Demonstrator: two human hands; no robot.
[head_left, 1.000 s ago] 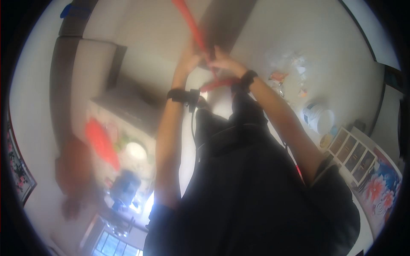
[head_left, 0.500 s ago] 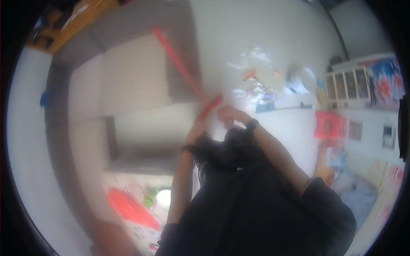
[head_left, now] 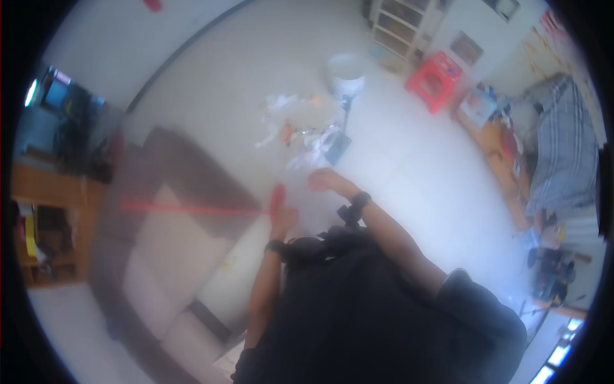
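Note:
A long red pole (head_left: 192,209) with a short red crosspiece (head_left: 277,201) at its near end, broom-like in shape, lies level across the view, its far end pointing left over the sofa. At the crosspiece, my left hand (head_left: 286,221) is closed around it. A pale blur spreads to the right of the crosspiece; I cannot make out whether it is bristles. My right hand (head_left: 327,181) hovers just to the right, apart from the red head, its fingers smeared. Beyond the hands, a heap of litter (head_left: 291,131) lies on the floor beside a blue-grey dustpan (head_left: 337,148).
A white bucket (head_left: 346,75) stands past the litter. Farther right are a red plastic stool (head_left: 436,82), a white shelf rack (head_left: 398,29) and a wooden bench (head_left: 492,153) with things on it. The grey-brown sofa (head_left: 201,185) is at left, near a wooden cabinet (head_left: 54,224).
My view has swung toward the right, so the room has shifted left and turned. The red pole has gone from slanting up-left to lying level. Both hands have moved a little farther apart.

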